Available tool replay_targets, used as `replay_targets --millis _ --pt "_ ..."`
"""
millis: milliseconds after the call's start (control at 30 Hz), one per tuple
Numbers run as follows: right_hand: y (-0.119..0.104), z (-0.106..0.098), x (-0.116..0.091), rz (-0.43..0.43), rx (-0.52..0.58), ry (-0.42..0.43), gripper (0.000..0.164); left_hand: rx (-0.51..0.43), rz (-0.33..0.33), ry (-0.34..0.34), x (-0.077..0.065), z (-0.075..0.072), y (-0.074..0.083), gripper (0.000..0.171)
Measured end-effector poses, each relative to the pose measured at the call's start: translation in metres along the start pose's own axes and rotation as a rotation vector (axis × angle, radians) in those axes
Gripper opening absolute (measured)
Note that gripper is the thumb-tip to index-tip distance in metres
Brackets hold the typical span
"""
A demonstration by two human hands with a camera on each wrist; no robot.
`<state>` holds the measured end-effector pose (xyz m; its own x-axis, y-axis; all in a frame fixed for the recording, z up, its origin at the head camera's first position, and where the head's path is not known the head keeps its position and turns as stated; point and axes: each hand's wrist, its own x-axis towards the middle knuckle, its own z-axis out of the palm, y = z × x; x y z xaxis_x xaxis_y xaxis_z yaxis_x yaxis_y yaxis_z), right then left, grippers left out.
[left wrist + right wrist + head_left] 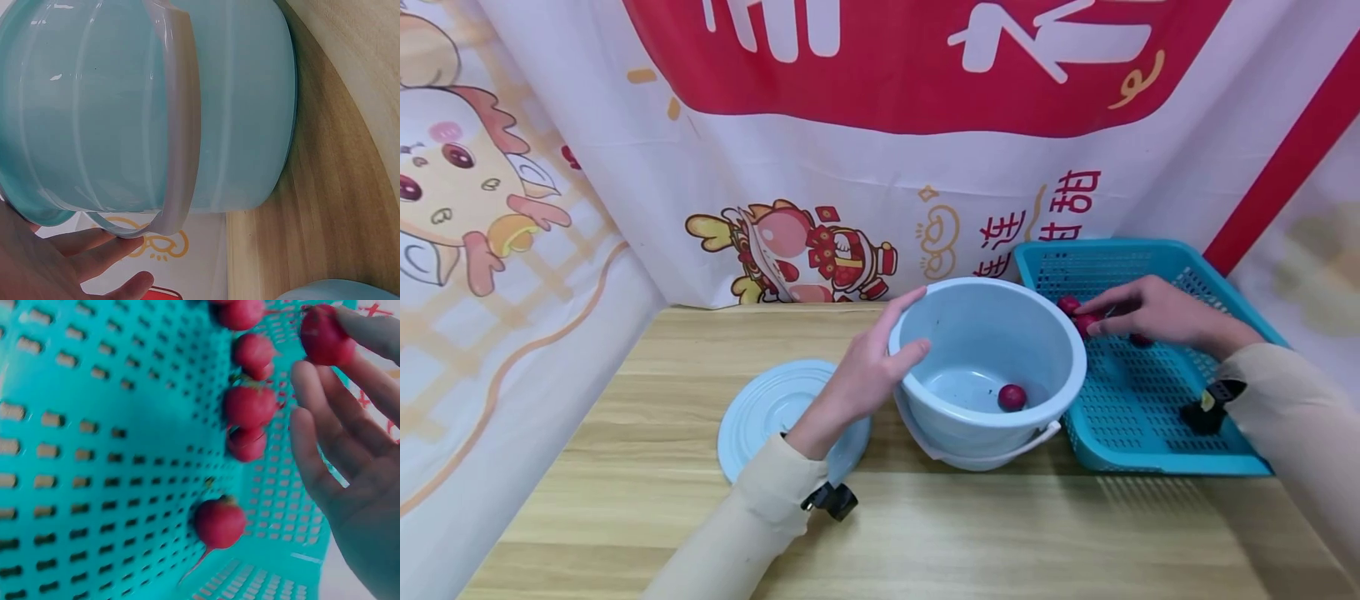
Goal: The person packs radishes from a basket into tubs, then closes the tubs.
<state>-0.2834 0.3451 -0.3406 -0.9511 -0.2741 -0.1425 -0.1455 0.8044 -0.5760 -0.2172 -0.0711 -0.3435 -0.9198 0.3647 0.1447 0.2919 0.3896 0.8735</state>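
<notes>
My left hand grips the rim of a light blue bucket on its left side, thumb over the rim. The bucket stands on the table with its pale handle hanging down, and one red radish lies on its bottom. Over the far left part of a teal basket, my right hand pinches a radish between thumb and fingers. Several more radishes lie in the basket along its far side, one of them a round radish with a thin root.
A light blue round lid lies on the wooden table left of the bucket, partly behind my left forearm. The basket stands close against the bucket's right side. A printed cloth hangs behind the table's far edge.
</notes>
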Motion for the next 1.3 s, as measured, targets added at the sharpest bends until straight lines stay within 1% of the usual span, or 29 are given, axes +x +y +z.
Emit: replay_targets --millis 167,367,533,700,833,1000,1100,1233,1300 --pt "-0.021 -0.002 -0.004 -0.017 0.058 0.110 0.056 0.000 0.007 -0.005 0.000 -0.001 -0.001 0.065" --pt "-0.060 0.000 -0.008 -0.061 0.125 0.226 0.056 0.009 0.001 0.000 -0.002 -0.003 -0.001 0.066" --pt "-0.091 0.004 -0.011 -0.155 0.192 0.290 0.050 0.007 0.009 -0.001 -0.001 -0.003 -0.002 0.066" --pt "-0.116 0.012 -0.014 -0.272 0.249 0.303 0.043 0.004 0.016 0.004 0.000 -0.002 -0.003 0.065" --pt "-0.129 0.021 -0.013 -0.325 0.244 0.296 0.043 0.000 0.013 0.001 0.000 -0.001 -0.003 0.066" --pt "-0.141 0.035 -0.008 -0.398 0.180 0.258 0.043 -0.001 -0.003 0.000 -0.001 -0.002 -0.001 0.065" --pt "-0.145 0.042 -0.006 -0.431 0.112 0.234 0.046 0.005 -0.008 0.000 0.000 -0.001 -0.001 0.065" --pt "-0.149 0.048 -0.004 -0.445 0.040 0.230 0.048 0.012 -0.009 -0.001 0.000 -0.001 -0.001 0.065" --pt "-0.149 0.050 -0.004 -0.445 0.029 0.235 0.048 0.012 -0.006 0.000 0.000 -0.001 -0.001 0.065"
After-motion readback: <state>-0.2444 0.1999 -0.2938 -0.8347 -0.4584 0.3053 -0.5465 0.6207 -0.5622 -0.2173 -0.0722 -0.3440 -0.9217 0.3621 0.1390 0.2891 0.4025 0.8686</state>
